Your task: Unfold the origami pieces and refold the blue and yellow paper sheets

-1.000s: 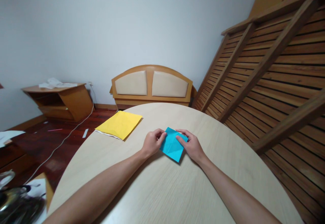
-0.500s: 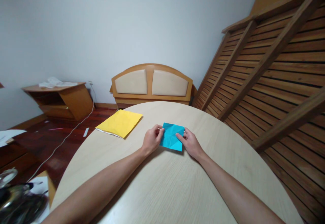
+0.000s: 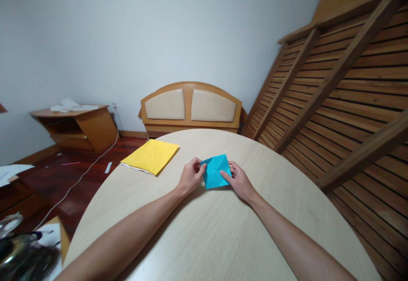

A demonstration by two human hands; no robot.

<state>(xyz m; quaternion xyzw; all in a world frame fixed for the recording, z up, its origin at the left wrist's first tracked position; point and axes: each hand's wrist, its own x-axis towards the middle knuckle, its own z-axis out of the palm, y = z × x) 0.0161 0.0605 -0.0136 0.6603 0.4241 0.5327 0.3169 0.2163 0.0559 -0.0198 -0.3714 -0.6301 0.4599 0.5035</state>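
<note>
Bare forearms, no sleeves or jewellery

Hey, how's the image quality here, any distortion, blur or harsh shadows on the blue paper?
Head view: wide-angle lens bends the round table edge and slats; blue paper is sharp, evenly lit, no glare; left hand and right hand cast only soft shadows; bottom-left clutter is blurred.

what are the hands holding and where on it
Both hold the blue paper: left hand pinches its left edge, right hand its right edge.
</note>
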